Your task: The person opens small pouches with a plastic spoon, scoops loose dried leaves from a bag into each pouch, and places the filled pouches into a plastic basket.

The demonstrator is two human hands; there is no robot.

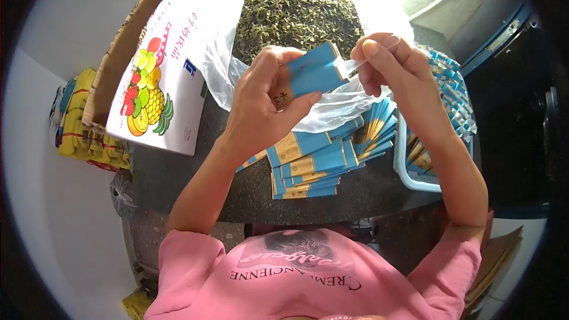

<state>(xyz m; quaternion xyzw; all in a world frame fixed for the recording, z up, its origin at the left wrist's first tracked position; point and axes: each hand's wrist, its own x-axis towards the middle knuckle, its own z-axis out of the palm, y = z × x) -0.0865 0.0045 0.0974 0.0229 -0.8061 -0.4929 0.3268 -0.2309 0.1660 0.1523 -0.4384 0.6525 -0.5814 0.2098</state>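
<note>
A blue and tan paper packet [314, 71] is gripped in my left hand [264, 98], tilted, with its open end toward the right. My right hand [394, 65] pinches a small clear plastic piece [355, 66] at that end. Behind my hands, dark green dried leaves [299, 15] lie heaped on a clear plastic bag [219, 41]. Below the hands, several more blue and tan packets [308, 163] are piled on the dark table [249, 186].
A white carton with printed fruit [172, 77] stands open at the left. On the right, a light blue basket [415, 184] holds many filled-looking packets [444, 77]. Yellow bundles [74, 124] are beyond the table's left side.
</note>
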